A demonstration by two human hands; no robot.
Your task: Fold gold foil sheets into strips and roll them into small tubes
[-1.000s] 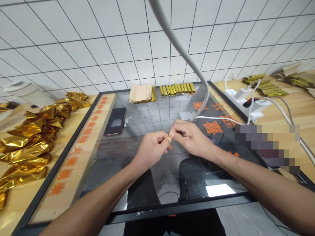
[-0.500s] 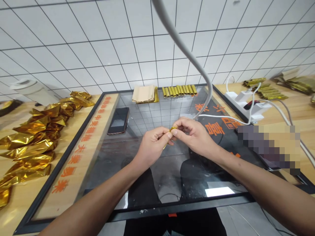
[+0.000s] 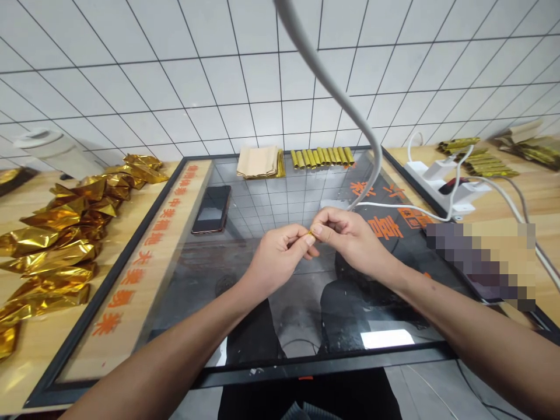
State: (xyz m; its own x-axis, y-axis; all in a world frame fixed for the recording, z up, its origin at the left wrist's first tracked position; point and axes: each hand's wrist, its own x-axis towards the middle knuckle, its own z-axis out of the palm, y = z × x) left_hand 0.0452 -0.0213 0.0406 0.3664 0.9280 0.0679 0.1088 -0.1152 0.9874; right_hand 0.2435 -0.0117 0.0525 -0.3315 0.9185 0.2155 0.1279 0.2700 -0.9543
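Over the middle of the glass-topped board, both hands meet fingertip to fingertip. A small piece of gold paper (image 3: 310, 233) is pinched between them, mostly covered by the fingers. My left hand (image 3: 276, 256) closes thumb and forefinger on its near side. From the right, my right hand (image 3: 345, 236) grips it with thumb and curled fingers. Behind the hands, a row of rolled gold paper tubes (image 3: 322, 157) lies along the board's far edge. Beside the tubes sits a stack of tan-backed gold paper sheets (image 3: 258, 162).
A phone (image 3: 211, 210) lies on the glass at left. Shiny folded gold foil pieces (image 3: 44, 239) cover the left tabletop. To the right are a power strip (image 3: 437, 189) with chargers and more gold rolls (image 3: 490, 166). A thick grey cable (image 3: 336, 93) hangs down in front.
The gold paper now shows less between the fingers, and the strip end that hung below my left fingers is out of sight. Both hands have shifted slightly right in the picture.
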